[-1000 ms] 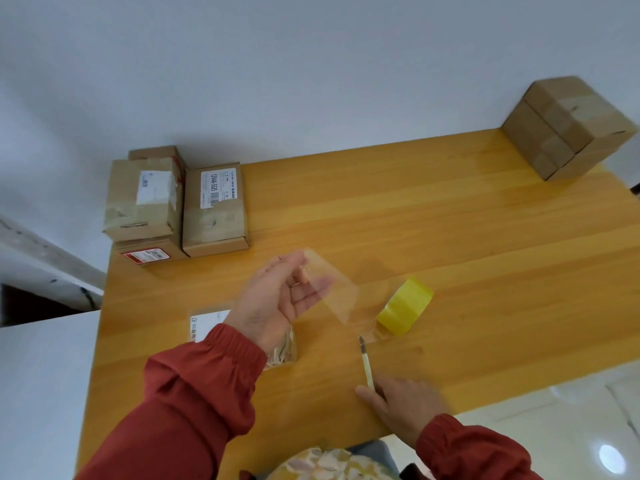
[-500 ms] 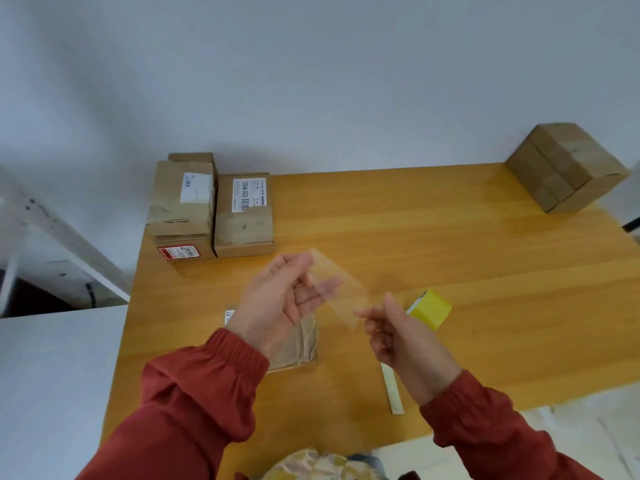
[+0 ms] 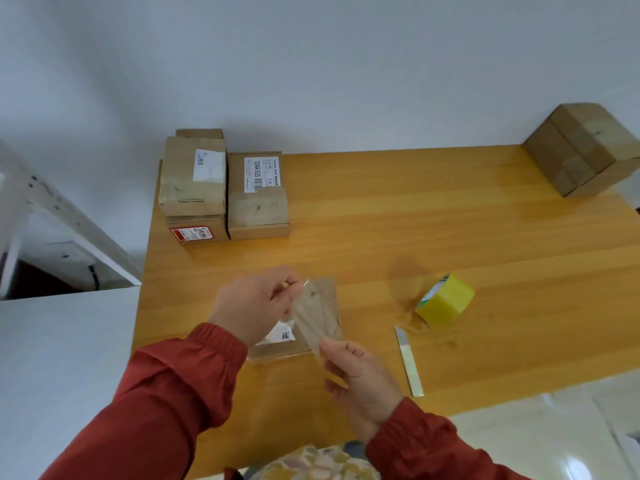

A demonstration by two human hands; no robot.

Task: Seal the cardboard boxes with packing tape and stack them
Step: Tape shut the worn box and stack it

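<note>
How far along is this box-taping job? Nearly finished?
Partway. The far-right stack looks taped and piled. The left hand and right hand pinch a clear tape strip above the near box, not yet stuck down. Whether the far-left boxes are sealed, I cannot tell.

The right grip [image 3: 360, 379] has left the knife [image 3: 408, 362] lying on the surface [image 3: 381, 209] at its 3 o'clock and risen to pinch the tape strip [image 3: 313, 318] at its 5 o'clock end, so with the left grip [image 3: 252, 306] it now stretches the strip over the small box [image 3: 277, 351].
</note>
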